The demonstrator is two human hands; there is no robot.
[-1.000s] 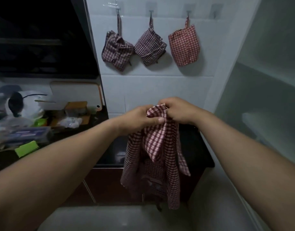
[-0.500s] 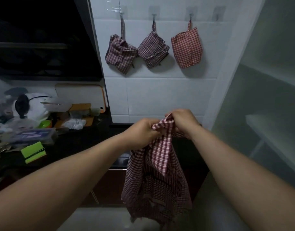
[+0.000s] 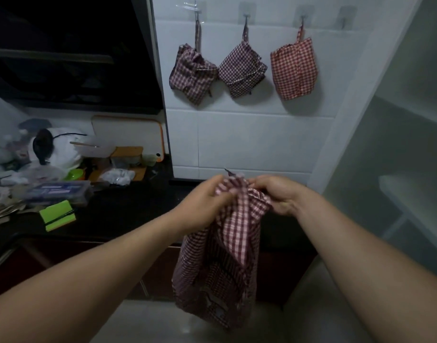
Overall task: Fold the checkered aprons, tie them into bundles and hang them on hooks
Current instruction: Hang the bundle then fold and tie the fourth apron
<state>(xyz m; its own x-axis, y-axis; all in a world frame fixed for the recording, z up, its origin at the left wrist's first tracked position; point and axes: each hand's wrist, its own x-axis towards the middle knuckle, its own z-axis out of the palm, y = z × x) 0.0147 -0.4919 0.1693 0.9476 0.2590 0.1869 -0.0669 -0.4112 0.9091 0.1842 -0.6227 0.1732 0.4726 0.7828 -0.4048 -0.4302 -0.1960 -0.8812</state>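
Head view shows your left hand and right hand close together in front of you, fingers of both curled tight, pinching the bunched top edge of a red checkered apron. Its cloth hangs loose below your hands, in front of the dark table edge. On the tiled wall above, three tied bundles hang side by side from hooks, and a fourth hook sits just right of them

Left hand and right hand are bare, like the left forearm and right forearm.
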